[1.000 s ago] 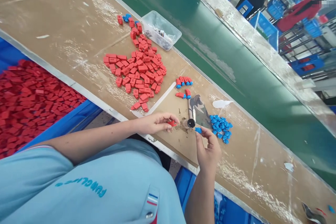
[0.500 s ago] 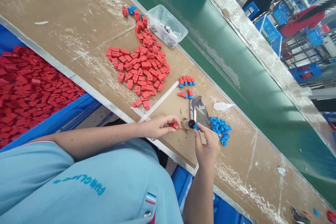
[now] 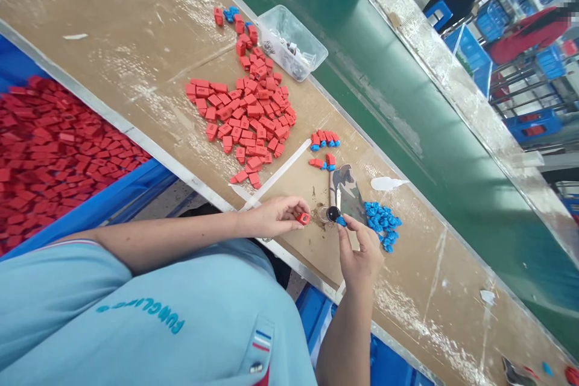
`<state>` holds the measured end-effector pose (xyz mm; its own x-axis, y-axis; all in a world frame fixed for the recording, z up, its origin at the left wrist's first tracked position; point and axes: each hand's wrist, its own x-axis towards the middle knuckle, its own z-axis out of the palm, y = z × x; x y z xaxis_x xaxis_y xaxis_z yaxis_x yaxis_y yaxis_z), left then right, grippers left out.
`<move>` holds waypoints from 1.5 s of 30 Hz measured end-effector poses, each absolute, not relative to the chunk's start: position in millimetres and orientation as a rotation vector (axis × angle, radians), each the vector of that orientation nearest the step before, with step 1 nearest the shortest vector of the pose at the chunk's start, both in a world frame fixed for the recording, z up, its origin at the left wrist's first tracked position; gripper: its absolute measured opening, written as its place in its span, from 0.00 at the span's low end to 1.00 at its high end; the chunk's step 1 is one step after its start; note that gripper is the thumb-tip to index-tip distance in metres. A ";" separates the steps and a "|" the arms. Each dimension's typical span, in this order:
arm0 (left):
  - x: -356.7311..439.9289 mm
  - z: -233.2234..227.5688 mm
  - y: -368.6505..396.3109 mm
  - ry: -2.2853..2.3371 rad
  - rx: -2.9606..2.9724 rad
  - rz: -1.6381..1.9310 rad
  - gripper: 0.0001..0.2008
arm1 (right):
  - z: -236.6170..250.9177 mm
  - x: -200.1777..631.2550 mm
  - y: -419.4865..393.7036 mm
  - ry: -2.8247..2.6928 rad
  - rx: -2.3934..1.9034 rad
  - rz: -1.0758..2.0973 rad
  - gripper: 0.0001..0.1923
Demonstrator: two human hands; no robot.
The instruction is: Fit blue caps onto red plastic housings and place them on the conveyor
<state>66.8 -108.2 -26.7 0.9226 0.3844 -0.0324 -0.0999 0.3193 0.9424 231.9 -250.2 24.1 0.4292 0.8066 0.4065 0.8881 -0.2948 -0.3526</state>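
Note:
My left hand (image 3: 271,217) pinches a small red plastic piece (image 3: 303,218) at the near edge of the brown worktop (image 3: 113,42). My right hand (image 3: 359,253) holds a small blue plastic piece (image 3: 341,221) between thumb and finger, close to the red one. Between the two hands stands a little round pot with a dark lid (image 3: 330,213). A heap of blue pieces (image 3: 380,223) lies just right of my right hand. A big spread of red pieces (image 3: 246,114) lies farther back. A few joined red-and-blue pieces (image 3: 323,142) sit behind the pot.
A blue bin of red pieces (image 3: 49,151) stands at the left below the worktop. A clear plastic tub (image 3: 296,42) sits at the worktop's far edge beside a green conveyor belt (image 3: 407,90). A camouflage-patterned cloth (image 3: 346,190) and a white strip (image 3: 275,178) lie near the pot. People stand at the far right.
The red piece in my left hand has turned and moved slightly toward the pot. My right hand stays by the pot with the blue piece. The view has shifted a little.

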 end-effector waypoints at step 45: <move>57.5 -19.6 -111.4 0.111 2.048 0.440 0.28 | -11.4 164.1 -260.7 -0.707 -1.739 0.623 0.11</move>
<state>57.5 -111.4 -19.6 0.9295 0.2593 0.2622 -0.1037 -0.4986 0.8606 164.1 -260.7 -11.4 0.6829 0.7281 -0.0582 0.1496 -0.2174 -0.9645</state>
